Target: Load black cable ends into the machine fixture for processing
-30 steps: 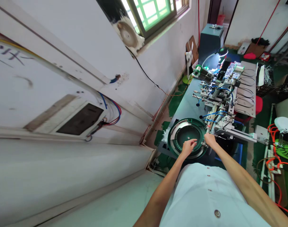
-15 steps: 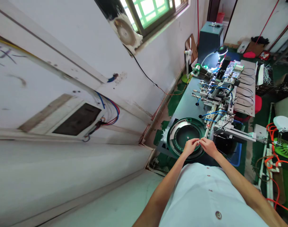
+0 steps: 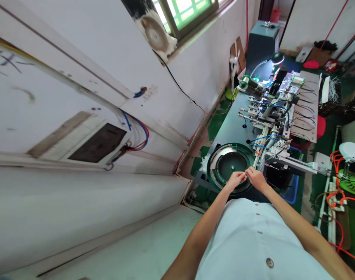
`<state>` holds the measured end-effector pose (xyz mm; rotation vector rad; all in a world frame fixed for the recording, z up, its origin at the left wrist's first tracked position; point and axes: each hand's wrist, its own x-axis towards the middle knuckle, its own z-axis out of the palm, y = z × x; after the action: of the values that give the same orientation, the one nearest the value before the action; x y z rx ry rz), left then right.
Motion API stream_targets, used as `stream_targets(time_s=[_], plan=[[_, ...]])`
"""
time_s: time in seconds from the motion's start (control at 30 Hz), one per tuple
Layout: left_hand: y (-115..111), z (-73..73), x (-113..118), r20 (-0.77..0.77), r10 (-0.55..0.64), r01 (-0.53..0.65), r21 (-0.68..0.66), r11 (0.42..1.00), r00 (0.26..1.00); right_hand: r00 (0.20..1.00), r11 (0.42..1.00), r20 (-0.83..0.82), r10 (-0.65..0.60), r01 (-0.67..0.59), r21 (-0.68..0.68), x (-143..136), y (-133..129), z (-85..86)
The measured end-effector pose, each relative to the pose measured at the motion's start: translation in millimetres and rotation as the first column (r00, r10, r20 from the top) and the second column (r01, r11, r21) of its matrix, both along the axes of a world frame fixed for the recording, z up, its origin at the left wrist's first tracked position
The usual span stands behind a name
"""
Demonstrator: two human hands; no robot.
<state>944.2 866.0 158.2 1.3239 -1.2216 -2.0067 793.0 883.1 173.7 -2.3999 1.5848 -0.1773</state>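
My left hand (image 3: 236,180) and my right hand (image 3: 255,178) meet at the fingertips over the near right rim of a round green vibratory feeder bowl (image 3: 211,166). Both hands are closed in a pinch. Whatever lies between the fingers is too small to make out. Right beside my right hand, the metal feed track (image 3: 256,154) leads away from the bowl into an assembly machine (image 3: 278,112) with blue air hoses. A small bolt head (image 3: 232,167) shows in the middle of the bowl.
The machine stands on a dark grey-green table (image 3: 228,130) along the wall. A lit desk lamp (image 3: 278,58) and a solder-wire-like spool (image 3: 245,82) are at its far end. A blue crate (image 3: 294,190) sits below right. Orange hoses (image 3: 336,198) run on the right.
My hands stay together over the bowl's rim, with the fingertips slightly shifted and the pinch still closed. The whole view has tilted a little.
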Motion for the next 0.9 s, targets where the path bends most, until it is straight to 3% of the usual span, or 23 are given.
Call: stream_targets(time_s=[0.2,0.37,0.63,0.9], plan=[[-13,-5.2,-1,0.177,-0.073,0.085,-0.056,0.995,0.981,1.000,0.999,-0.014,0.015,-0.015,0.038,1,-7,10.3],[-25,-4.5,13,0.394,-0.165,0.238,-0.144,0.960,0.904,0.999,0.995,-0.015,-0.053,0.054,0.090,-3,-12,8.5],[-17,-11.8,41,0.641,-0.344,0.561,-0.164,0.811,0.686,0.939,0.919,-0.075,-0.335,0.343,0.193,-43,-17,-18.3],[-17,-11.9,37,0.701,-0.378,0.690,-0.224,0.688,0.604,0.931,0.881,-0.135,-0.339,0.365,0.302,-42,-15,-33.3]])
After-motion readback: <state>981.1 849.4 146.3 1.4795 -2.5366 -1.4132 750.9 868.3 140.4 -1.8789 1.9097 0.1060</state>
